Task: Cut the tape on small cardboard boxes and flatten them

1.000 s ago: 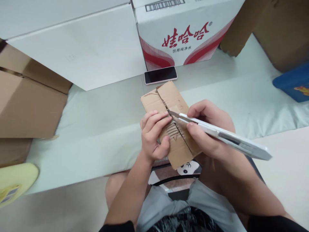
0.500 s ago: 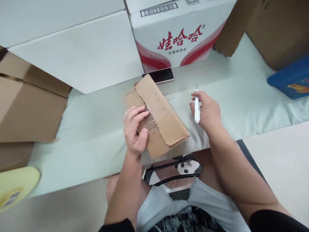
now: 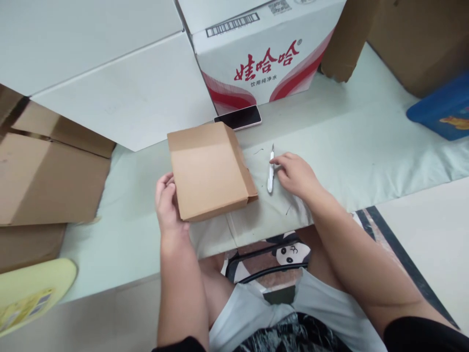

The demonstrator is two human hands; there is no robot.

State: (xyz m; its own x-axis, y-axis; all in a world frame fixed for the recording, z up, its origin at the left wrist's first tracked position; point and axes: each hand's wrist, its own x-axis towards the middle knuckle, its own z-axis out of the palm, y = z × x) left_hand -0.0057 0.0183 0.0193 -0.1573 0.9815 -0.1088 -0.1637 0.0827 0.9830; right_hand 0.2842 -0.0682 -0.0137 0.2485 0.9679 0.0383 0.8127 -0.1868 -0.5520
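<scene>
A small brown cardboard box [image 3: 208, 168] is tilted above the table, its plain broad face turned up. My left hand [image 3: 169, 201] is closed on its left edge, with some fingers hidden behind it. To the right, a white utility knife [image 3: 270, 177] appears to lie on the cloth, its thin blade pointing away from me. My right hand [image 3: 295, 173] is at the knife; the index fingertip touches the handle, while the thumb looks loose beside it. Just beyond the box lies a phone [image 3: 238, 118] with a dark screen.
A white drinking-water carton [image 3: 264, 73] and a plain white box [image 3: 128, 102] stand along the back. Brown cartons [image 3: 54, 176] are at the left, above a pale yellow object [image 3: 36, 288]. A blue container [image 3: 439, 115] sits at right. Pale green cloth [image 3: 366, 146] covers the table.
My left hand has turned the cardboard box over, so the torn flap side no longer faces up. My right hand has moved left and lowered the knife, its grip loosened.
</scene>
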